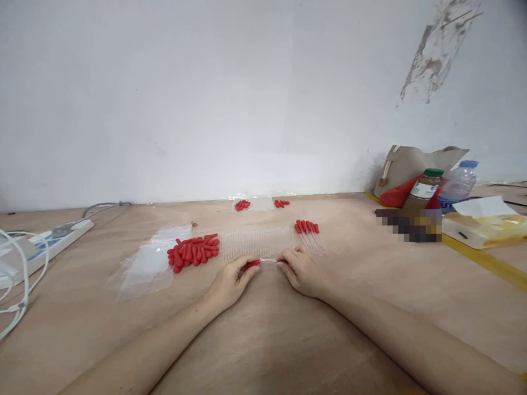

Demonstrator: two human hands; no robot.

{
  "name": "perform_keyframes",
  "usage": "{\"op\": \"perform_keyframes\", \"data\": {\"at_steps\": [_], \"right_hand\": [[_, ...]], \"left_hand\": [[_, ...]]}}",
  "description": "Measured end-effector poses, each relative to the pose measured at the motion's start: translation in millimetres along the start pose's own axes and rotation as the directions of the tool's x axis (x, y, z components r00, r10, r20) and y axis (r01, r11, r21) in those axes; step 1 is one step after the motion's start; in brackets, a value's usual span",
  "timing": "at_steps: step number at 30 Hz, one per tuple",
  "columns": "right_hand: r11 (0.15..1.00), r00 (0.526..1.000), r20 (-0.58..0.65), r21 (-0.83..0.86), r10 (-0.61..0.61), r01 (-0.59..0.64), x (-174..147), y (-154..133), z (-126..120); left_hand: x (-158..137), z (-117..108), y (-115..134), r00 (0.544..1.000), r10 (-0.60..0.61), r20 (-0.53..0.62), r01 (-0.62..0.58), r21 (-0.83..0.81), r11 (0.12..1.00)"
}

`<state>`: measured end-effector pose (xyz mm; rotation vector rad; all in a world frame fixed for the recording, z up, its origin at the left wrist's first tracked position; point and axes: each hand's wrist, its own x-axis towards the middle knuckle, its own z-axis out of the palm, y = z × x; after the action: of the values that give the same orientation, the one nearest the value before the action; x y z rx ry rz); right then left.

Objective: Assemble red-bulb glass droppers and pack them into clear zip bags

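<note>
My left hand (231, 281) pinches a red rubber dropper bulb (252, 265) between thumb and fingers. Opposite it, my right hand (302, 271) grips a clear glass dropper tube (268, 260), whose near end meets the bulb's mouth; how deep it sits I cannot tell. Behind both hands lies a row of clear tubes (255, 241). A pile of loose red bulbs (193, 252) rests left of that row. To its right, several droppers with red bulbs fitted (308, 233) lie side by side.
Clear plastic bags (150, 260) lie left of the bulb pile. By the wall are bagged tubes and red bulbs (259, 204). At far left stands a power strip (61, 241) with white cables (24, 280). A grey bag (415, 162), green-capped jar (426, 189) and water bottle (459, 184) stand right.
</note>
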<state>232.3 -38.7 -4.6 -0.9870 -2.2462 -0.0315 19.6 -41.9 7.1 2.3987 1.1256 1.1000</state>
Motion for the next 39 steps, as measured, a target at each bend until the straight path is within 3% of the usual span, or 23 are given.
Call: {"op": "perform_keyframes", "data": {"at_steps": [6, 11, 18, 26, 32, 39], "right_hand": [[0.999, 0.999, -0.006, 0.0, -0.04, 0.04, 0.6, 3.0, -1.4], [0.996, 0.996, -0.006, 0.032, -0.089, 0.089, 4.3, 6.8, -4.5], [0.984, 0.983, -0.048, -0.03, -0.177, 0.176, 4.7, 14.3, -3.3], [0.97, 0.978, -0.054, -0.149, -0.199, 0.19, -1.6, 4.2, -6.3], [0.95, 0.971, -0.088, -0.244, -0.222, 0.195, -3.5, -5.0, -6.3], [0.961, 0.971, -0.098, -0.196, -0.216, 0.194, -0.4, -12.3, -5.9]], "left_hand": [[1.7, -1.9, 0.6, 0.997, 0.066, -0.033, -0.067, -0.027, 0.997], [1.4, -4.1, 1.1, 0.989, 0.143, 0.028, -0.141, -0.051, 0.989], [-1.0, -5.9, 2.3, 0.968, 0.237, 0.086, -0.248, 0.146, 0.958], [-2.0, -4.3, -1.1, 0.963, 0.245, 0.108, -0.263, 0.207, 0.942], [-1.2, -6.1, -0.7, 0.928, 0.364, 0.076, -0.37, 0.289, 0.883], [-0.6, -6.3, 0.3, 0.896, 0.439, 0.065, -0.431, 0.367, 0.824]]}}
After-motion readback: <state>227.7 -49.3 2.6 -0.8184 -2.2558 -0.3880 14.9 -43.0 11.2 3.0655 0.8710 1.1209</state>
